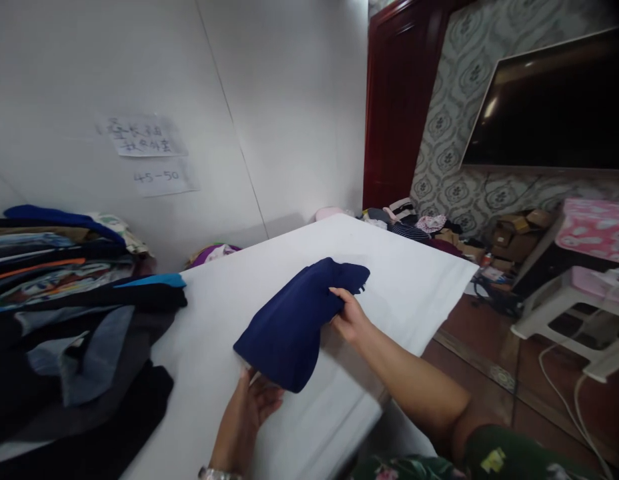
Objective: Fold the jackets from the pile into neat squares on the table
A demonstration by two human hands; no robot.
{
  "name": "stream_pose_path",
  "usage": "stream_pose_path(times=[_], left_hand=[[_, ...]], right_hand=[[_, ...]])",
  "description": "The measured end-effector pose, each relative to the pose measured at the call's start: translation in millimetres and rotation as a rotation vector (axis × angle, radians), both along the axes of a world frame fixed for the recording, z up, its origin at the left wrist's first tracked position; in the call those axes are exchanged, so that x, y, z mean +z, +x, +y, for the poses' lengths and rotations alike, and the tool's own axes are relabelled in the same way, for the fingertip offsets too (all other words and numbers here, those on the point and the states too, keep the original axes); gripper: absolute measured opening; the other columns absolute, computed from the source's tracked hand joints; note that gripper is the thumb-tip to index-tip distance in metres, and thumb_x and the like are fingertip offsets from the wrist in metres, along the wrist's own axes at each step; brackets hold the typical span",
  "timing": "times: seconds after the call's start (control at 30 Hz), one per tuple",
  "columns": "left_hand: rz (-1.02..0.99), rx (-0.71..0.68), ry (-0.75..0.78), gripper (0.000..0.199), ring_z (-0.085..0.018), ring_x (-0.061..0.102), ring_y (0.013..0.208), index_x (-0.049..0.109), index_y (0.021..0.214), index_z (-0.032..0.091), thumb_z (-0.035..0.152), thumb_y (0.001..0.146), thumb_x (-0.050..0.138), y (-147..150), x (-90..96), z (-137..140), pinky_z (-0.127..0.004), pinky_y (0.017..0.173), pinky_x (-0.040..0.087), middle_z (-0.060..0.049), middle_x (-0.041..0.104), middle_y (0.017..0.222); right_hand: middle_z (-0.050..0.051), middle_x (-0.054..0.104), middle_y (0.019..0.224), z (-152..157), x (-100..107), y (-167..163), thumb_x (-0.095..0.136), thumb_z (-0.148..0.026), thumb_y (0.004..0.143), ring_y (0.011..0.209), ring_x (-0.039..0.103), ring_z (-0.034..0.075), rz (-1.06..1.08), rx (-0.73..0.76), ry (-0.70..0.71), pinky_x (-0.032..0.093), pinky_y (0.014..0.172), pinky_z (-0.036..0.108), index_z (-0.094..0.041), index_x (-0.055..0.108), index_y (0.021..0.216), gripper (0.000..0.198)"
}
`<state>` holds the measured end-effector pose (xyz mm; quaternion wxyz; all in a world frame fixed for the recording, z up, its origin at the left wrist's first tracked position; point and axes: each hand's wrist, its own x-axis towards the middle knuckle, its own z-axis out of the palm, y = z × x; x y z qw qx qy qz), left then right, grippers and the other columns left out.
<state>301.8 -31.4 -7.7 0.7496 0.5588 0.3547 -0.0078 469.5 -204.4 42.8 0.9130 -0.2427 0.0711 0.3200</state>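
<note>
A folded navy blue garment [294,320] is held up over the white-covered table [389,267]. Its far end, with a small dark tag at the edge, hangs toward the right. My right hand [349,317] pinches its right side, thumb on top and the other fingers underneath. At the near lower edge, my left hand [257,400] grips the cloth with the thumb partly hidden behind it and the fingers curled below. A shiny band circles the left wrist. What kind of garment it is, I cannot make out.
Tall piles of folded clothes [64,267] and loose dark clothes [89,360] lie on the left. Handwritten paper sheets [144,137] hang on the white wall. Beyond the table's right edge are more clothes [414,227], cardboard boxes [519,233] and a white plastic stool [569,313] with cables.
</note>
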Motion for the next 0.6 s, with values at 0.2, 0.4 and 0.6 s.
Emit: stream_pose_path(times=[0.2,0.4,0.6], left_hand=[[-0.054,0.093,-0.033,0.065,-0.022,0.067,0.076,0.040,0.132,0.032,0.067,0.078,0.047,-3.4,-6.4,2.3,-0.033,0.070,0.057,-0.004,0.070,0.109],[-0.051,0.189,0.083,0.055,-0.023,0.068,0.070,0.054,0.113,0.037,0.070,0.069,0.055,-1.1,-14.8,1.9,-0.033,0.061,0.056,-0.001,0.072,0.097],[-0.030,0.109,0.101,0.052,-0.025,0.068,0.077,0.060,0.100,0.044,0.074,0.058,0.063,-2.0,-11.4,6.9,-0.037,0.070,0.057,0.003,0.073,0.097]], right_hand=[[-0.002,0.065,0.055,-9.7,37.9,42.7,0.050,-0.009,0.083,0.050,0.061,0.009,0.021,-0.096,0.062,0.053,0.054,0.017,-0.016,0.058,0.071,0.016],[-0.003,0.065,0.058,-44.3,71.0,115.5,0.051,-0.008,0.079,0.054,0.062,0.010,-0.108,-0.235,0.083,0.056,0.060,0.019,-0.018,0.058,0.077,0.012],[-0.003,0.067,0.064,-122.9,70.8,187.2,0.055,-0.015,0.077,0.057,0.062,0.011,-0.267,-0.403,0.017,0.056,0.061,0.021,-0.018,0.058,0.080,0.005]])
